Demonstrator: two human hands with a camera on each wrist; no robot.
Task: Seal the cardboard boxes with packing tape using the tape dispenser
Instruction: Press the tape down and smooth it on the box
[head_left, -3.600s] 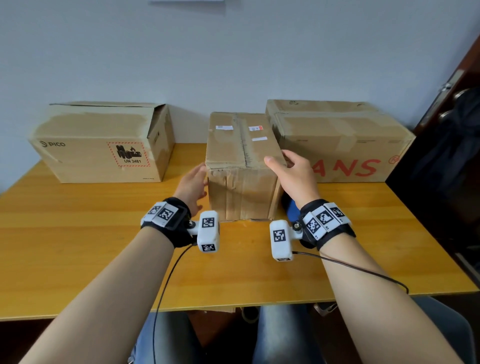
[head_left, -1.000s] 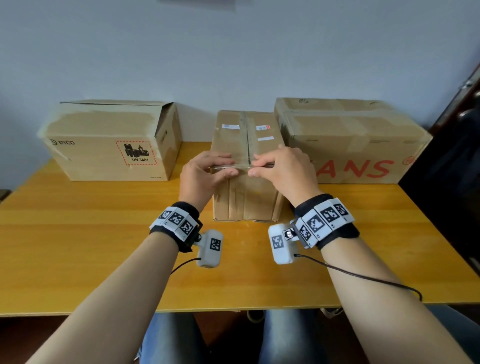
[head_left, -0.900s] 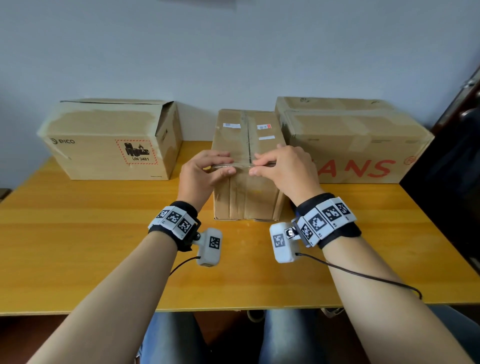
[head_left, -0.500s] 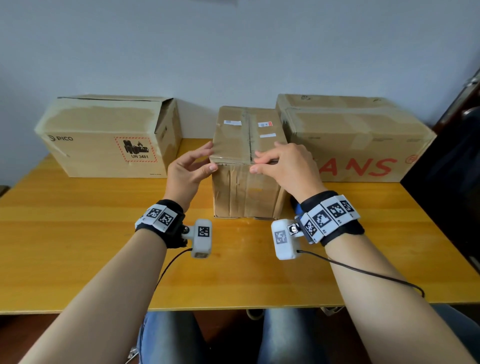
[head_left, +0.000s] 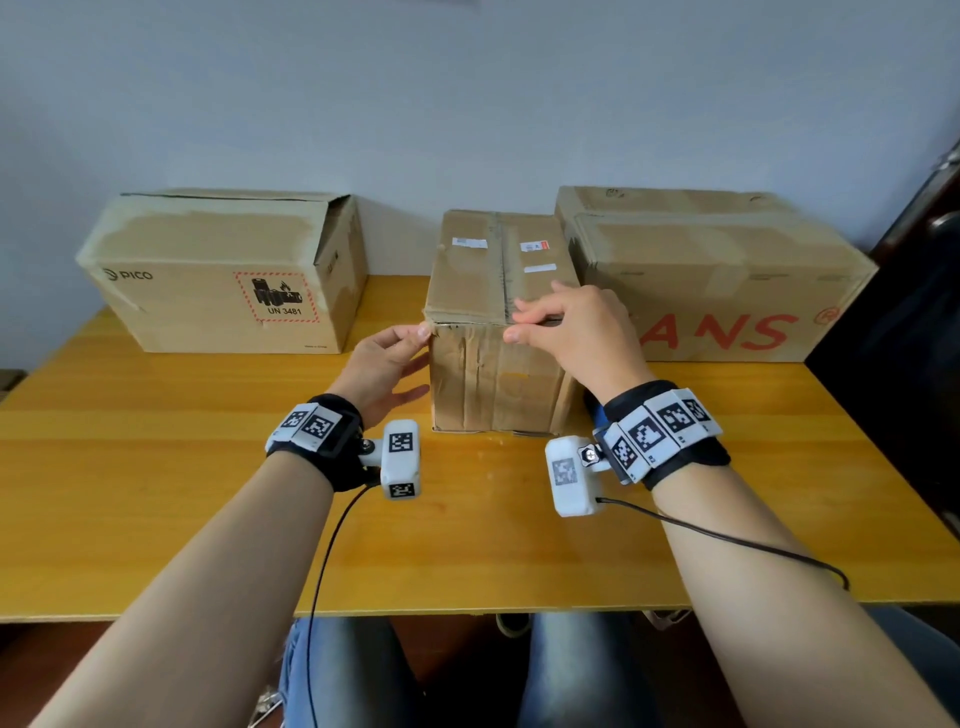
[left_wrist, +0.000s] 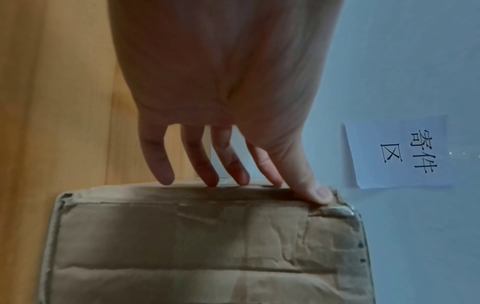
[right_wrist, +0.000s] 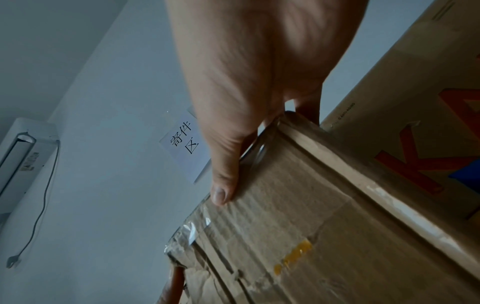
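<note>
Cardboard, brown and creased, makes up the small upright box (head_left: 496, 332) at the middle of the yellow wooden table (head_left: 156, 467), set between a wider PICO-printed carton (head_left: 218, 270) at far left and a long red-lettered carton (head_left: 717, 280) at far right, which it nearly touches. Clear tape glints along its near top edge in the right wrist view.

The step in hand looks like smoothing tape over that edge and down the corners. The right hand (head_left: 576, 332) lies over the near top edge, fingers flat on the lid, thumb (right_wrist: 223, 185) pressed against the front face. The left hand (head_left: 384, 364) stands at the box's left side, fingers spread and fairly straight, their tips against the side edge, thumb tip (left_wrist: 320, 193) on the top left corner. Neither hand grips anything.

No tape dispenser can be made out clearly; something blue shows behind the right wrist, too hidden to name. The next move probably calls for finding the dispenser and running a strip along the lid seam.
</note>
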